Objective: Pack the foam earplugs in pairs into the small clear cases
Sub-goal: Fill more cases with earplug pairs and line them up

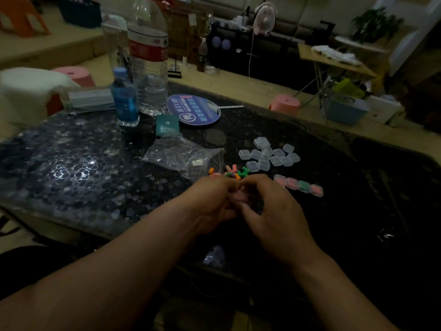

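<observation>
1. My left grip (214, 206) and right grip (269, 206) meet fingertip to fingertip over the counter (346, 223). Both have their fingers curled in on a small pink item (238, 195) pinched between them. In this dim light I cannot tell whether it is a bare earplug or a case with plugs inside.
2. I judge the foam to be very light and soft. It should squash under a firm pinch and spring back, so I would take each plug by its middle and roll it narrow. A case is likely stiff, slick and thin-hinged, so it is best held by its side walls.
3. The loose earplugs (230, 174), in orange, green and pink, lie in a small heap just beyond my fingertips.
4. Beyond my right grip stands a row of 4 filled cases (298, 186), touching side by side: 3 pinkish, 1 green. Further back, the empty clear cases (269, 155) sit in a loose cluster.
5. A crumpled clear plastic bag (183, 156) lies left of the heap. Behind it are a teal box (167, 125), a round blue hand fan (193, 111) and 2 water bottles, 1 small and blue (124, 99), 1 large and clear (149, 63).
</observation>
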Demonstrator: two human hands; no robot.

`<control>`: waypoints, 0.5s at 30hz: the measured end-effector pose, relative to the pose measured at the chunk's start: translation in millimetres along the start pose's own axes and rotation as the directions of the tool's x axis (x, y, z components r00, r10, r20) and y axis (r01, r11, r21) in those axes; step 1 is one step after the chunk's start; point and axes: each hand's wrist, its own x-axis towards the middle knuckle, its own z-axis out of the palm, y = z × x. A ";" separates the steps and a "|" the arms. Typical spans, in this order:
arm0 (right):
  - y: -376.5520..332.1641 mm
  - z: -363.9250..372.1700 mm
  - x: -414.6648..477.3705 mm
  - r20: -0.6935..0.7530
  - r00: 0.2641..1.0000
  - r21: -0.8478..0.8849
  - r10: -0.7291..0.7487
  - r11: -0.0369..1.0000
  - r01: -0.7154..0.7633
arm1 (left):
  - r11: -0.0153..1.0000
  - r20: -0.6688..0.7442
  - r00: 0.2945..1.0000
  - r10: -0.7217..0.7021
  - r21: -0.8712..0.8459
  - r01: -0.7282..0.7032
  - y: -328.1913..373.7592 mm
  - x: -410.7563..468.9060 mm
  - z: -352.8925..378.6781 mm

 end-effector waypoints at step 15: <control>16.8 -2.4 5.8 0.097 0.991 0.062 0.098 0.993 -0.104 | 0.931 0.059 0.997 0.041 0.360 -0.060 -3.9 -2.3 -2.0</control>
